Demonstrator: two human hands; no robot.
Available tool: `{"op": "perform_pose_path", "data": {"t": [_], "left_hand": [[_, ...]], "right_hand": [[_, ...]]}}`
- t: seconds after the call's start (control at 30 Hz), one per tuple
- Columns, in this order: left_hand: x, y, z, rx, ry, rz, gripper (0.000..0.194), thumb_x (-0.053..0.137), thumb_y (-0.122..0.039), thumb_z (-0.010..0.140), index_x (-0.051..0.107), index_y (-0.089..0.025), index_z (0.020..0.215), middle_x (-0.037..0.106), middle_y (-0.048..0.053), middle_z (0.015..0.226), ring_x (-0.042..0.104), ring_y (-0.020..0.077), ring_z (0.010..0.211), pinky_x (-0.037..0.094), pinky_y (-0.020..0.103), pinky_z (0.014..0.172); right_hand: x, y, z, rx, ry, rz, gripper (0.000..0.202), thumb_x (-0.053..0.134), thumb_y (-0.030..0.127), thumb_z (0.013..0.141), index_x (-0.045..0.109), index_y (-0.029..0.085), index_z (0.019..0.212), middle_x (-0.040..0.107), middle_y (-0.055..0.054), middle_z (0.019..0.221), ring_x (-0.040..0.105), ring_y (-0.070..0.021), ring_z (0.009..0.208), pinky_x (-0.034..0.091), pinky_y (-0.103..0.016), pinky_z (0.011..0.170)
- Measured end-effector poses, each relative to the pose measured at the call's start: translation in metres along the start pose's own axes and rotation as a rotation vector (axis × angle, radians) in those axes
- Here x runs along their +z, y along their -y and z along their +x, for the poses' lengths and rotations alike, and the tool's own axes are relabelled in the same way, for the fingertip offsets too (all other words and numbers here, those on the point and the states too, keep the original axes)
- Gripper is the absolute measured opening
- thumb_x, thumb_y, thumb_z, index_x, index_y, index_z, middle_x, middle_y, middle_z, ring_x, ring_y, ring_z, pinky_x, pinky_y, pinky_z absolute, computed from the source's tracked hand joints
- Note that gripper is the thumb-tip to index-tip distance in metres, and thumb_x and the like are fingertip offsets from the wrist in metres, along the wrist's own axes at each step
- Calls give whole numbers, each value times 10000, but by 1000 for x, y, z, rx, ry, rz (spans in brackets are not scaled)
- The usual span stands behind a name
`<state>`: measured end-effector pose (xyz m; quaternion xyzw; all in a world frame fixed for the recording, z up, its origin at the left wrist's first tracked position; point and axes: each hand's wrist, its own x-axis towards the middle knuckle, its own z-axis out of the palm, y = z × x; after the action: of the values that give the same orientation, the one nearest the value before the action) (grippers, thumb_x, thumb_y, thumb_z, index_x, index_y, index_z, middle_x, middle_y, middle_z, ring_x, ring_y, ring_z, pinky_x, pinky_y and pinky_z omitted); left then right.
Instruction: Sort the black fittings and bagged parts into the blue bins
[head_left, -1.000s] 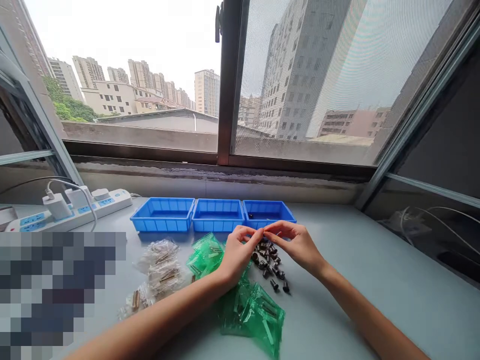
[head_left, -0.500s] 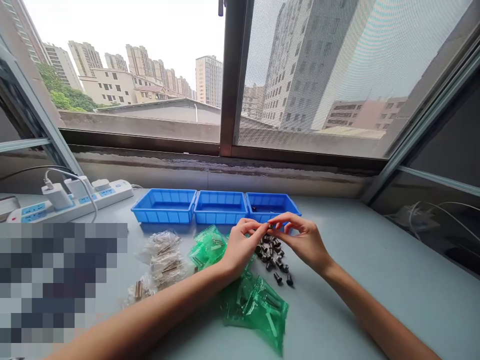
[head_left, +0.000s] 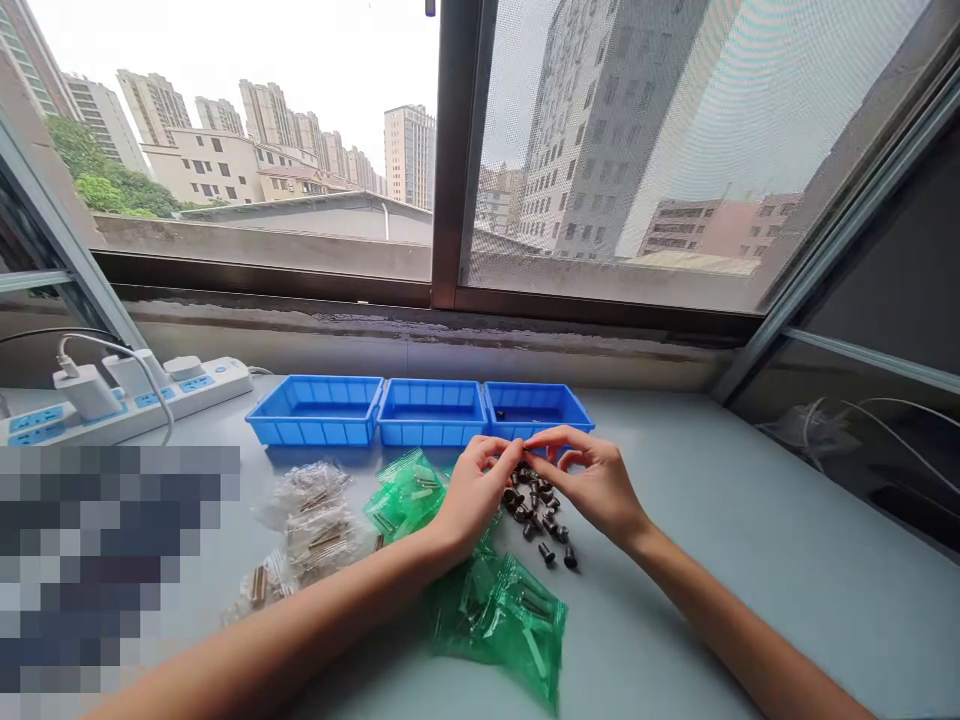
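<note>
My left hand (head_left: 474, 497) and my right hand (head_left: 594, 482) meet fingertip to fingertip in front of the right-hand blue tray. Both are closed in a pinch around one tiny dark piece that appears to be a screw (head_left: 526, 449), mostly covered by the fingers. Directly below lies a loose pile of dark metal screws (head_left: 534, 505), with a couple of them apart at its near edge. Green plastic packets (head_left: 525, 625) with metal parts inside lie under and beside my left forearm. Clear plastic packets (head_left: 319, 520) of metal pins are heaped farther left.
Three blue trays stand in a row at the back: left (head_left: 311, 430), middle (head_left: 431, 432) and right (head_left: 536, 405), the last with a few small dark pieces inside. A white power strip (head_left: 217, 378) with plugs and cables lies at the left. A window rises behind the table.
The whole view has shifted slightly, so things sit farther left. My fingertips have closed more tightly together, and the small metal piece shows less than before. Packets and trays stay in place.
</note>
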<state>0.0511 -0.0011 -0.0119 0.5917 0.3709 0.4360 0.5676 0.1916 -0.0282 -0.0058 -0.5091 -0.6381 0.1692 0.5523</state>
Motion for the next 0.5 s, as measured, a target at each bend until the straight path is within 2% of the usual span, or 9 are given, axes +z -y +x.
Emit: {"op": "perform_pose_path", "data": {"t": [0.23,0.4,0.5], "left_hand": [[1,-1,-1,-13,-23,33,342,571,-502,740,609,-162,754,458,-26,650,417,76,512,320,209,461],[0,1,1,12,-8,36,367,576,-511,737,639,-151,698,479,1,722,451,87,571,347,214,480],[0,1,1,18,-11,34,385,578,-520,736,653,-148,673,496,14,758,466,93,600,365,216,500]], "right_hand": [[4,0,0,59,7,9,145,686,331,656,655,195,694,645,-6,648,521,-108,510,429,-221,446],[4,-1,0,122,47,113,243,658,402,685,679,184,791,663,-40,769,534,-112,555,426,-211,425],[3,-1,1,151,92,156,305,652,449,693,693,181,832,664,-46,766,526,-109,546,408,-204,402]]}}
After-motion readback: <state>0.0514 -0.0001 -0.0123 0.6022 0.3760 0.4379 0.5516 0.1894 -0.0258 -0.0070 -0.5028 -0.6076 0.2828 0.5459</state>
